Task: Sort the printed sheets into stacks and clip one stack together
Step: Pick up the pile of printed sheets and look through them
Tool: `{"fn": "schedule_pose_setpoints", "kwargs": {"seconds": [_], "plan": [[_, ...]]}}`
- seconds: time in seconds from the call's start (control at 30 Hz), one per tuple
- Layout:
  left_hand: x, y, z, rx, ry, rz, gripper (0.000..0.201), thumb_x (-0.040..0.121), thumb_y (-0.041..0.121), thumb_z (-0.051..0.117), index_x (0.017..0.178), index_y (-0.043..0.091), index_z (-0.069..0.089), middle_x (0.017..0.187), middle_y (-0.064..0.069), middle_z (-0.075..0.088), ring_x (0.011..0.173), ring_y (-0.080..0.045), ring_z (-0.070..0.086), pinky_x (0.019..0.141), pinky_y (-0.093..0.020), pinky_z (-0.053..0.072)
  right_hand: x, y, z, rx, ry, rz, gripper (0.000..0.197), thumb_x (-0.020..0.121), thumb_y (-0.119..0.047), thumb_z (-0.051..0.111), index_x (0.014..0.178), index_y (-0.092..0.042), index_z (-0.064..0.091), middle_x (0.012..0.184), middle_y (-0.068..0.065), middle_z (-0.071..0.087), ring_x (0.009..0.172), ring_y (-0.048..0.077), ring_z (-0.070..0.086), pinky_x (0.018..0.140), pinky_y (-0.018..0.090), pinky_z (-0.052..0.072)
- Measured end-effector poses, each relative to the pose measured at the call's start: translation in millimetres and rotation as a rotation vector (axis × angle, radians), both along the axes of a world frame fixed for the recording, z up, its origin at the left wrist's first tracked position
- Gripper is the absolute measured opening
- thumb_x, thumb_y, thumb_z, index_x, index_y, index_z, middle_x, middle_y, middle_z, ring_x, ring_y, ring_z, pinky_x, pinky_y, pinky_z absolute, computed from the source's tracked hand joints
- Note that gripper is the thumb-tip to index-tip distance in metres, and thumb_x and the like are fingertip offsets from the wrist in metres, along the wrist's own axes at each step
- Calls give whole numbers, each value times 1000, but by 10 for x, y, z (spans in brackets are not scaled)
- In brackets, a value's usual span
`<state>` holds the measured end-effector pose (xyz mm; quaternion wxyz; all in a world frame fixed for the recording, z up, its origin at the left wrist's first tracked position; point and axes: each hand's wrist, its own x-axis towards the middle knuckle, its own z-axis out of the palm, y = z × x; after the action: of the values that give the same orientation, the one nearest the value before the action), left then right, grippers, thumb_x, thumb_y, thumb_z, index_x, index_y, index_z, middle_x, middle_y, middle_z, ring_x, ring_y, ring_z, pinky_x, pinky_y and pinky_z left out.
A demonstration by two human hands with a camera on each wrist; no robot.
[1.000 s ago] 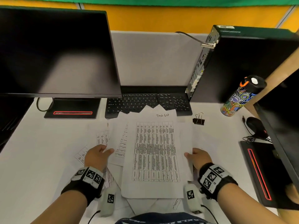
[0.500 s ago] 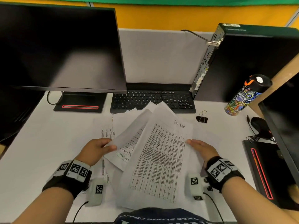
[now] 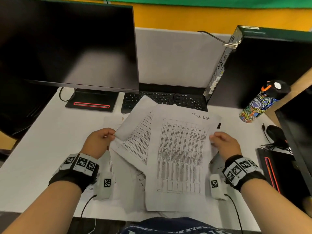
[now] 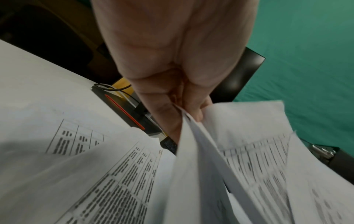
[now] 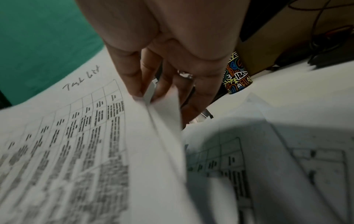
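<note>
A loose bundle of printed sheets (image 3: 179, 149) is lifted off the white desk (image 3: 42, 149), its top page headed by a handwritten title. My left hand (image 3: 99, 142) pinches the left edge of the tilted sheets (image 4: 195, 151) between thumb and fingers. On the other side, my right hand (image 3: 222, 142) pinches the right edge of the top sheets (image 5: 149, 97). More printed sheets (image 3: 111, 164) lie flat on the desk beneath. A black binder clip (image 3: 219, 125) shows just past the top sheet's right edge, mostly hidden.
A black keyboard (image 3: 185, 100) lies behind the papers, a dark monitor (image 3: 67, 44) at back left, a computer tower (image 3: 263, 65) at back right. A patterned bottle (image 3: 260, 103), a mouse (image 3: 275, 132) and a second monitor base (image 3: 276, 169) crowd the right side.
Both hands have lifted the sheets off the desk and swung them upright; the fingers went from resting on the paper edges to pinching them. The clip is now mostly covered.
</note>
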<state>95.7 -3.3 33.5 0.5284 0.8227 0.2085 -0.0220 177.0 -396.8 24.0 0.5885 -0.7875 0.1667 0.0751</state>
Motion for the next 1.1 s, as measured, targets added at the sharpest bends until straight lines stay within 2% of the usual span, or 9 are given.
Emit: {"fn": "schedule_pose_setpoints", "kwargs": {"seconds": [0.2, 0.3, 0.37, 0.5, 0.6, 0.67, 0.87, 1.0, 1.1], "plan": [[-7, -45, 62, 102, 48, -133, 28, 90, 0, 52, 78, 20, 67, 78, -12, 66, 70, -23, 56, 65, -30, 47, 66, 174, 85, -57, 3, 192, 16, 92, -12, 50, 77, -16, 56, 86, 2, 64, 84, 24, 61, 77, 33, 51], [31, -116, 75, 91, 33, -164, 32, 90, 1, 52, 74, 25, 66, 76, -11, 66, 69, -24, 54, 67, -31, 45, 65, 373, 28, -146, 82, 301, 10, 91, -29, 51, 98, -22, 55, 101, 3, 65, 95, 25, 62, 86, 40, 51], [47, -173, 73, 76, 7, -150, 30, 90, 3, 54, 76, 27, 65, 80, -10, 65, 70, -22, 54, 65, -29, 45, 16, 508, -18, -73, 147, 395, 28, 89, -27, 59, 115, -22, 50, 106, -2, 64, 98, 20, 63, 87, 36, 51], [-28, -251, 10, -15, 14, -24, 35, 79, 16, 73, 106, 33, 59, 89, 2, 61, 81, -12, 57, 70, -18, 42, -106, 591, -107, -204, 125, 470, 26, 88, -13, 62, 113, -15, 63, 104, -3, 65, 98, 16, 61, 85, 27, 47], [-202, -239, -221, 20, 242, 7, 69, 70, 23, 81, 127, 30, 44, 110, 0, 57, 101, -21, 57, 81, -29, 45, -116, 485, -150, -174, 158, 329, 15, 88, -13, 62, 102, -15, 65, 98, 1, 67, 94, 20, 62, 86, 29, 47], [-328, -309, -390, 92, 361, -71, 67, 74, 21, 77, 132, 19, 44, 122, -6, 57, 110, -27, 55, 90, -34, 47, -103, 419, -136, -187, 145, 297, 18, 88, -13, 62, 106, -11, 64, 91, -2, 65, 85, 16, 60, 75, 26, 46], [-324, -361, -381, 223, 294, 35, 33, 92, 8, 49, 123, 7, 59, 117, -17, 64, 92, -23, 56, 78, -28, 40, 8, 312, 100, -64, 139, 253, 23, 87, -7, 62, 104, -21, 68, 92, -4, 70, 87, 12, 64, 82, 32, 50], [-147, -170, -75, 211, 197, -81, 19, 90, 9, 55, 105, 8, 68, 97, -10, 67, 86, -18, 55, 62, -18, 38, 94, 386, 383, -288, 46, 464, 16, 88, -15, 62, 100, -25, 66, 84, -11, 66, 79, 5, 61, 86, 32, 48], [10, -177, 150, 228, 156, -238, 11, 89, 10, 58, 91, 10, 69, 90, -8, 67, 84, -17, 55, 61, -7, 34, 58, 589, 484, -545, -34, 579, 27, 90, -27, 58, 113, -14, 61, 100, -3, 61, 92, 15, 58, 87, 30, 45]]}}
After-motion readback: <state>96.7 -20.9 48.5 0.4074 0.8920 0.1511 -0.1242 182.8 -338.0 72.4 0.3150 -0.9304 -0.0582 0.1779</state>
